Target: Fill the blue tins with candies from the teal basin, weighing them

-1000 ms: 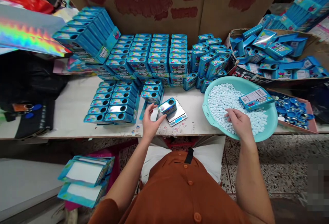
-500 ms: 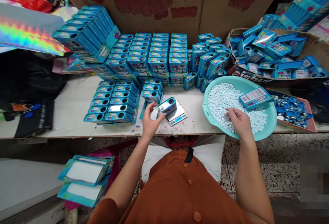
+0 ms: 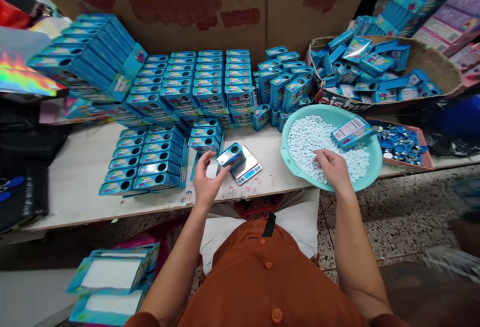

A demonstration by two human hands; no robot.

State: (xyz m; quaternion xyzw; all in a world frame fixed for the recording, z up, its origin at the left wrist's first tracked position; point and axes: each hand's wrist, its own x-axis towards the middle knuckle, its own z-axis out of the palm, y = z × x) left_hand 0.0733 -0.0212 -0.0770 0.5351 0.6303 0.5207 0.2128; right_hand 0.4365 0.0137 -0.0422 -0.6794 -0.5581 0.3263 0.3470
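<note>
My left hand (image 3: 206, 182) is beside a small blue tin (image 3: 230, 157) that rests on a digital pocket scale (image 3: 246, 166). Its thumb and fingers are spread, the thumb tip close to the tin; whether they touch I cannot tell. Over the small white candies (image 3: 307, 137) in a turquoise basin (image 3: 287, 159), the fingers of my right hand (image 3: 333, 167) are drawn together at the surface. Anything between those fingertips is hidden. A flat blue tin (image 3: 352, 133) lies on the candies at the basin's right side.
Rows of blue tins (image 3: 208, 89) stand along the back, with a tray of tins (image 3: 157, 167) at the front left. A carton of loose tins (image 3: 448, 74) and a pink box of blue caps (image 3: 422, 162) are at the right. Open display boxes (image 3: 108, 274) lie below the table's left edge.
The view has swung right, so the scene sits further left. My left hand stays beside the tin on the scale, and my right hand remains at the candies.
</note>
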